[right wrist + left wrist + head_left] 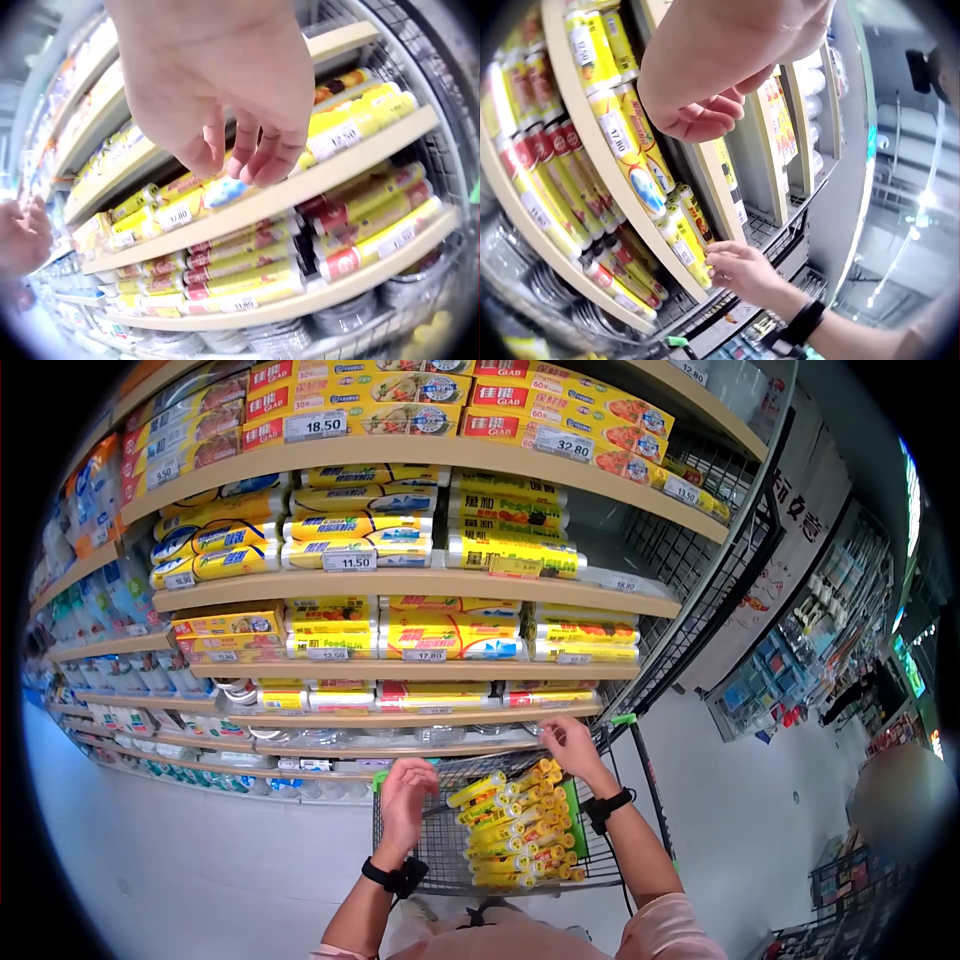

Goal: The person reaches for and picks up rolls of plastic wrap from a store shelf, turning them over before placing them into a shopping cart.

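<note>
My left hand [408,800] hovers over the left side of a wire shopping cart [420,850], fingers loosely curled and holding nothing. Over the cart's far right side is my right hand [572,748], also loosely curled and holding nothing. Between and below them, a pile of yellow-wrapped rolls [500,830] lies in the cart. In the right wrist view, my right hand [217,90] hangs in front of shelved yellow rolls [247,281]. The left wrist view shows my left hand [712,67] before the shelves, with the right hand [742,274] farther off, overlapping a roll there.
Directly ahead, tan-edged shelves [430,582] carry yellow rolls, boxed food wrap [360,410] and price tags. Clear plastic containers [440,735] sit lower down. A black wire rack panel [690,600] closes the shelf's right end. Floor [740,810] and another display [800,630] lie to the right.
</note>
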A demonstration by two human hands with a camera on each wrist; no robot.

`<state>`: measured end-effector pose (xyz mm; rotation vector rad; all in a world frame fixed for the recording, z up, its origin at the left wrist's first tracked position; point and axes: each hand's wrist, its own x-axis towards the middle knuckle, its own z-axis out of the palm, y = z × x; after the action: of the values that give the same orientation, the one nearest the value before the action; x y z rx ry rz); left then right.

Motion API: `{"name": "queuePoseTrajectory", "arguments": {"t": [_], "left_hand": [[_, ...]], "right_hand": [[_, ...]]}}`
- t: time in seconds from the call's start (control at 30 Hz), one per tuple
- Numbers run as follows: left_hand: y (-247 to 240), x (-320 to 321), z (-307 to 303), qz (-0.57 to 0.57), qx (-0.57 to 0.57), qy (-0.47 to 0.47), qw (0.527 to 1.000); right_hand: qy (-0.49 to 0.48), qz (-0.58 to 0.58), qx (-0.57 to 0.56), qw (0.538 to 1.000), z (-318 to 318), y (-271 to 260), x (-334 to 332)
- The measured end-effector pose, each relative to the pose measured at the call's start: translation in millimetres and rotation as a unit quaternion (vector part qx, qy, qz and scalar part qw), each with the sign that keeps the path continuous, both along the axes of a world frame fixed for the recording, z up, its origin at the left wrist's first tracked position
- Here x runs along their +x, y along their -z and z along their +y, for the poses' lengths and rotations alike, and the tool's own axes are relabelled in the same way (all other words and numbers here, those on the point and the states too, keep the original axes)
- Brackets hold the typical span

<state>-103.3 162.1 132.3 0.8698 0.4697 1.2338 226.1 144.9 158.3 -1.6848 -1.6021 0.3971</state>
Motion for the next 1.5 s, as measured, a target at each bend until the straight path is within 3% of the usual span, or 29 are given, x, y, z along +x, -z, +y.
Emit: {"name": "queuePoseTrajectory", "arguments": {"t": [0.1, 0.13, 0.2, 0.4, 0.47, 0.57, 0.83, 0.93, 1.07, 1.2, 1.37, 1.5], "left_hand": [[-24.2, 39.1, 32.8, 0.102, 0.063, -0.078, 0.99], [-37.7, 48.9, 41.2, 0.165, 0.145, -0.126, 0.968], [-72.9, 68.5, 60.0, 0.286, 0.299, -0.215, 0.885], [-129.4, 126.9, 132.9, 0.397, 0.433, -0.332, 0.738], [-137.2, 146.3, 160.8, 0.445, 0.464, -0.372, 0.669], [-138.9, 165.9, 185.8, 0.485, 0.489, -0.389, 0.612], [-117.9, 186.5, 201.6, 0.483, 0.481, -0.411, 0.606], [-115.9, 189.9, 207.4, 0.482, 0.475, -0.421, 0.604], [-114.6, 191.9, 210.0, 0.475, 0.47, -0.424, 0.611], [-112.6, 189.0, 211.5, 0.499, 0.474, -0.411, 0.597], [-111.4, 186.4, 211.2, 0.495, 0.477, -0.413, 0.597], [-106.5, 188.4, 216.2, 0.483, 0.476, -0.428, 0.598]], "right_hand": [[-0.009, -0.047, 0.07, 0.996, 38.0, -51.1, 17.0], [-0.015, -0.078, 0.101, 0.992, 49.7, -66.1, 21.9], [-0.016, -0.078, 0.13, 0.988, 70.4, -93.8, 27.3], [-0.024, -0.17, 0.22, 0.96, 121.4, -142.7, 41.2], [-0.023, -0.198, 0.227, 0.953, 135.0, -151.5, 43.1], [-0.02, -0.218, 0.235, 0.947, 153.9, -164.8, 43.8], [0.001, -0.283, 0.243, 0.928, 206.0, -197.7, 31.6], [0.006, -0.304, 0.196, 0.932, 226.1, -218.2, 24.0], [-0.006, -0.289, 0.016, 0.957, 267.6, -246.3, 24.2], [-0.011, -0.351, 0.026, 0.936, 301.0, -259.5, 19.4], [-0.03, -0.392, -0.041, 0.919, 335.6, -264.4, 15.7], [-0.009, -0.51, -0.022, 0.86, 347.2, -262.8, 18.1]]}}
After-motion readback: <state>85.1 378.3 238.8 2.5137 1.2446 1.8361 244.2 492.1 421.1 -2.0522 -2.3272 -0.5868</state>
